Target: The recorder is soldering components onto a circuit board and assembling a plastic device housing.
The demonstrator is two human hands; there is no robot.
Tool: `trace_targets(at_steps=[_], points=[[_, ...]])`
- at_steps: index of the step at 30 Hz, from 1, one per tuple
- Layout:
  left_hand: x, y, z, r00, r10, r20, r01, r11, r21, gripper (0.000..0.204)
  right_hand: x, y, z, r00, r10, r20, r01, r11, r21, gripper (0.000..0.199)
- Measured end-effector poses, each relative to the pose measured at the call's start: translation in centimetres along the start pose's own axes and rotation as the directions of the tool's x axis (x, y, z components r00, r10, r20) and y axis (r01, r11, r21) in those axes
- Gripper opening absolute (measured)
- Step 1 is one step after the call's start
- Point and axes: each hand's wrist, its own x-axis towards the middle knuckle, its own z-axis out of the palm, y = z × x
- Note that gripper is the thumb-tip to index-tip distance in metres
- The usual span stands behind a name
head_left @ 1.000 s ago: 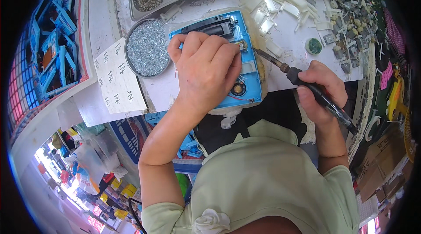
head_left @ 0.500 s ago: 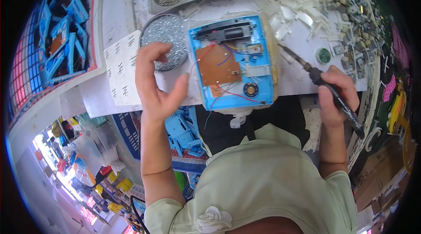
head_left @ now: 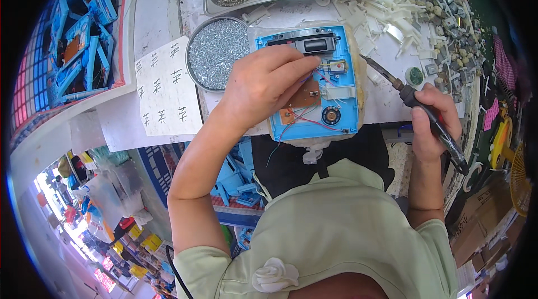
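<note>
The left hand (head_left: 268, 83) hides part of the brown circuit board (head_left: 305, 97) and its wires.

Under your left hand (head_left: 266, 83) lies a smooth, slightly glossy blue plastic housing (head_left: 344, 114) holding a matt brown circuit board (head_left: 305, 97) and thin plastic-coated wires. Your right hand (head_left: 431, 125) grips a soldering iron (head_left: 417, 106) with a matt black handle and dull metal shaft. Beside you, shiny metal screws fill a round metal dish (head_left: 216, 52), next to matt white paper (head_left: 165, 89).
</note>
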Motion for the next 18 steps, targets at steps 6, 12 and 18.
trace_targets(at_steps=[6, 12, 18], points=[[0.4, 0.4, 0.4, 0.999, -0.036, -0.033, 0.034, 0.998, -0.062, 0.022, 0.1, 0.0, 0.2, 1.000, 0.006, 0.019, -0.006, 1.000, 0.009, 0.025], [-0.3, 1.1, 0.9, 0.979, -0.178, -0.098, 0.157, 0.970, -0.188, 0.018, 0.4, 0.4, 0.6, 0.999, 0.027, -0.020, -0.027, 1.000, -0.005, 0.029], [-0.3, 0.7, 0.7, 0.983, -0.154, -0.100, 0.131, 0.970, -0.206, 0.018, 0.5, 0.4, 1.9, 0.991, 0.132, -0.033, -0.127, 0.985, 0.114, 0.039]])
